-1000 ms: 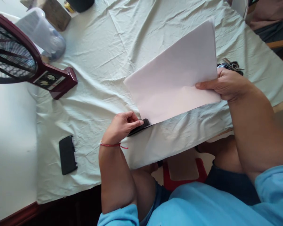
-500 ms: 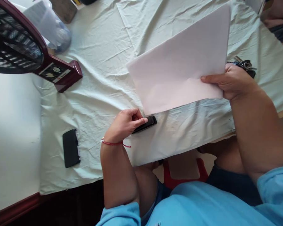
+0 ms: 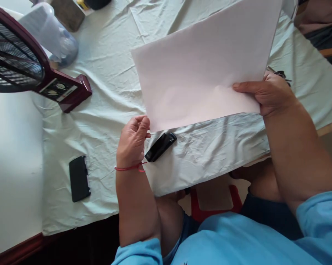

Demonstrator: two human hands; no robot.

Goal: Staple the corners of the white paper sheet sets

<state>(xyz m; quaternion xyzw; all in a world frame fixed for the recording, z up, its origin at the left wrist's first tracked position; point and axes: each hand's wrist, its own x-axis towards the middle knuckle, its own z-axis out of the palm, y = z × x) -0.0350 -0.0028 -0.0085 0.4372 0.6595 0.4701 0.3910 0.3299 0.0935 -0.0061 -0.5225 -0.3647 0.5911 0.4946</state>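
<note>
Our left hand hangs loosely curled with the palm turned inward, fingers bent and the thumb near the fingertips, gripping nothing; a thin red thread circles its wrist, and the bare forearm runs back to a light blue sleeve. Our right hand is closed in a pinch, thumb laid flat on top, its forearm angled down to the right.

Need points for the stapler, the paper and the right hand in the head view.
stapler point(image 3: 160, 146): head view, middle of its black top, lying on the cloth.
paper point(image 3: 199, 70): head view, centre of the raised white sheets.
right hand point(image 3: 267, 94): head view, back of the hand, pinching the paper's edge.
</note>
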